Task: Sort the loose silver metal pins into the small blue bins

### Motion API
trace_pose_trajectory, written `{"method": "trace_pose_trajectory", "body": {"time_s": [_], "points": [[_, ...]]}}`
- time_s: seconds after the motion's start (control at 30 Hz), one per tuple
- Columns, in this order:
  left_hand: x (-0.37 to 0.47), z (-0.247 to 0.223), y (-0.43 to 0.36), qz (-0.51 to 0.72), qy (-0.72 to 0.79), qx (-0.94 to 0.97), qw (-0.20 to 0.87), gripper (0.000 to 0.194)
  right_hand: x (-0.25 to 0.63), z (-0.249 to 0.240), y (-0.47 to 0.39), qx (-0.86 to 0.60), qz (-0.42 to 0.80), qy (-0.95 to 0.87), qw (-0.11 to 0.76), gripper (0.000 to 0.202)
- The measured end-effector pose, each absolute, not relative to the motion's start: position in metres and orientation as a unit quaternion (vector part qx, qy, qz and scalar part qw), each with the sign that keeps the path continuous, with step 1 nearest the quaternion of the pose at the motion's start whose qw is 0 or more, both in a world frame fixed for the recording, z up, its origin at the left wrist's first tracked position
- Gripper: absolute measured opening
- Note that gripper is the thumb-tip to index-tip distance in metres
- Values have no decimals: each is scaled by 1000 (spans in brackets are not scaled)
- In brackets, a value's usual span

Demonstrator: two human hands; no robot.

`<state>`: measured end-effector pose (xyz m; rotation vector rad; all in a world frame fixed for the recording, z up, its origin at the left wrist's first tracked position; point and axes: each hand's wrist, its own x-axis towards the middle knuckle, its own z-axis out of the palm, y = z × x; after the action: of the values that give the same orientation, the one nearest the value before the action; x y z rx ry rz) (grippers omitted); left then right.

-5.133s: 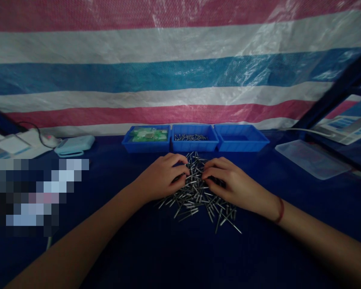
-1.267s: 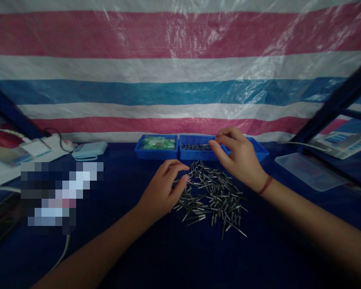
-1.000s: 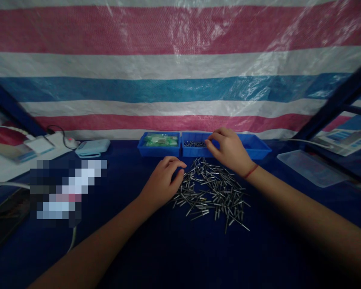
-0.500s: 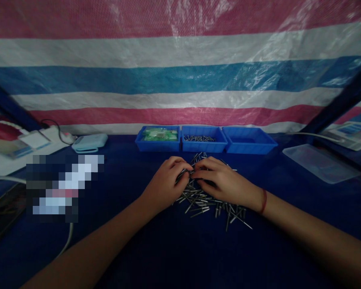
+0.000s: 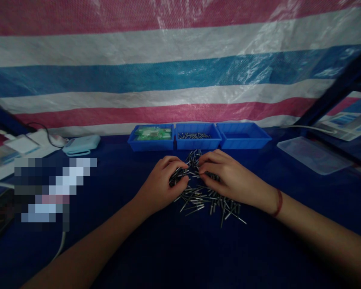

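Observation:
A loose pile of thin metal rivets lies on the dark blue table. On its left side my left hand curls round a bunch of them, thumb and fingertips apart at the front. My right hand is cupped palm down over the right part of the pile, with rivets showing beneath its bent fingers. A small gap with some rivets separates the two hands. Behind them, the middle blue bin holds more rivets.
The left blue bin holds green packets, beside the right blue bin. A clear plastic lid lies at the right. At the left are a light blue device, a cable and a blurred patch. Striped sheeting hangs behind.
My hands have moved apart, opening a gap between their fingertips. More rivets show inside my left hand and under my right. The whole view has shifted slightly.

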<state>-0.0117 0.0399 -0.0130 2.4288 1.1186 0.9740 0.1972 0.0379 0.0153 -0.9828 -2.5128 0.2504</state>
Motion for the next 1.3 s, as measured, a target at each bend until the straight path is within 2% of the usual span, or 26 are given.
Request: {"method": "trace_pose_trajectory", "body": {"time_s": [0.1,0.2,0.43,0.53,0.7,0.87,1.0,1.3], "points": [[-9,-10,36,368,368,840,152,27,195,22,26,-380,187,-855,300,9],[-7,-7,31,398,339,838,154,20,190,24,17,-389,282,-808,341,9],[-2,0,22,430,329,830,135,6,185,19,16,-411,380,-743,366,10],[-1,0,21,438,344,822,113,7,184,19,15,-416,444,-699,375,14],[0,0,19,441,346,824,82,8,182,20,13,-403,533,-661,341,20],[1,0,19,436,354,824,76,11,183,20,12,-414,564,-602,385,9],[1,-2,20,433,367,817,104,11,182,20,10,-410,585,-574,400,13],[1,-5,21,400,335,836,174,10,180,21,4,-361,517,-641,438,12]]}}
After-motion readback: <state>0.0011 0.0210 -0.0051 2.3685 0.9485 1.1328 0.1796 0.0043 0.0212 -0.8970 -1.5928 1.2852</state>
